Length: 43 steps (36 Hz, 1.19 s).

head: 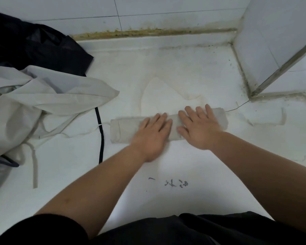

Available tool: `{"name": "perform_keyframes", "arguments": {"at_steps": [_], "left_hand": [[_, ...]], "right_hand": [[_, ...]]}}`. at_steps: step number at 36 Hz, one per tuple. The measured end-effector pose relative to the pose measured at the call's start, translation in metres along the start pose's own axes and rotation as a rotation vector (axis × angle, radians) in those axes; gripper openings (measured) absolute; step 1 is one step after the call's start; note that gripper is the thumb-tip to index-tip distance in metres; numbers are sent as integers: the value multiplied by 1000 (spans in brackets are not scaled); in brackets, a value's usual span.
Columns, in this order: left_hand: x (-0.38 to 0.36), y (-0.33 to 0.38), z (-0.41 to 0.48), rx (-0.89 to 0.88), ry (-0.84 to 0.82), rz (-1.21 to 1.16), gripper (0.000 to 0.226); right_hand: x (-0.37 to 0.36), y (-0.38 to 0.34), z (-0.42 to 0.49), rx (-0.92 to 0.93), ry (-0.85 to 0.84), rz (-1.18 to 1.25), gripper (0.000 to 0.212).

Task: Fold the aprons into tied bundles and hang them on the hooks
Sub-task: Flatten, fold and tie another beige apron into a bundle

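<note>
The pale grey rolled cloth apron [124,129] lies across the middle of the white tabletop [184,68], with the left hand [153,135] and right hand [199,129] pressed flat on it, fingers spread. Pushing evenly with both hands should make it tight and straight. At the left lie loose pale aprons [42,99] and a dark cloth [34,45], by the white tiled wall [166,7].
</note>
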<state>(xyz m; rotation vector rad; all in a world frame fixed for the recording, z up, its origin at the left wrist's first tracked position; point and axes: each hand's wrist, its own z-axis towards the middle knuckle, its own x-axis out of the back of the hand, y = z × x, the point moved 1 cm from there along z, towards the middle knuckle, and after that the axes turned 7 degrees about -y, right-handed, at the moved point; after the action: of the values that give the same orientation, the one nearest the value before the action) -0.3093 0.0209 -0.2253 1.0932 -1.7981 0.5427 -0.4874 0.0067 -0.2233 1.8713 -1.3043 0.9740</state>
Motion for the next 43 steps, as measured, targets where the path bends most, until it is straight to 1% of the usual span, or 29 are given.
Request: {"name": "perform_keyframes", "arguments": {"at_steps": [2,4,5,7,10,13,16,19,20,21,23,24,25,26,28,29,31,34,36,37,40,43], "left_hand": [[-16,6,-3,25,-1,-78,67],[-23,2,-5,55,16,-53,69],[-25,-1,-6,69,25,-47,69],[-28,-8,-11,102,34,-55,69],[-35,-17,-24,167,27,-95,71],[-39,-24,-33,248,28,-151,67],[-45,-21,-38,340,75,-213,67],[-52,-22,-45,433,140,-295,63],[-55,-23,-46,477,193,-328,60],[-56,-23,-48,545,292,-367,56],[-52,-18,-52,741,615,-480,46],[-49,-15,-54,857,749,-555,43],[-44,-11,-55,961,818,-658,44],[-41,-8,-54,1034,823,-798,53],[-33,-4,-50,1171,789,-1147,76],[-28,-4,-48,1250,770,-1317,84],[-17,-5,-41,1353,719,-1551,87],[-8,-10,-28,1388,665,-1762,74],[-6,-13,-23,1383,657,-1846,71],[-7,-13,-22,1385,677,-1847,71],[-12,-1,-22,1355,805,-1720,68],[-17,7,-25,1207,930,-1583,54]], "right_hand": [[-11,-1,-4,13,-14,48,73],[-18,1,-5,5,-1,75,88],[-20,3,-5,-12,11,101,89],[-23,9,-9,-61,17,143,85],[-26,15,-18,-115,25,130,89],[-29,12,-24,-128,33,148,86],[-31,9,-26,-121,26,161,82],[-34,7,-30,-118,26,173,84],[-35,6,-30,-120,28,176,85],[-36,6,-30,-122,31,174,86],[-36,5,-30,-128,36,166,92],[-36,4,-30,-129,38,165,93],[-36,4,-29,-128,37,168,90],[-37,4,-30,-126,35,172,87],[-37,4,-30,-121,43,175,84],[-38,4,-30,-118,49,172,84],[-38,5,-29,-110,57,162,85],[-38,4,-28,-109,61,157,95],[-39,4,-27,-105,56,158,101],[-39,5,-27,-101,56,155,99],[-37,8,-25,-77,48,147,85],[-34,10,-23,-46,44,138,83]]}}
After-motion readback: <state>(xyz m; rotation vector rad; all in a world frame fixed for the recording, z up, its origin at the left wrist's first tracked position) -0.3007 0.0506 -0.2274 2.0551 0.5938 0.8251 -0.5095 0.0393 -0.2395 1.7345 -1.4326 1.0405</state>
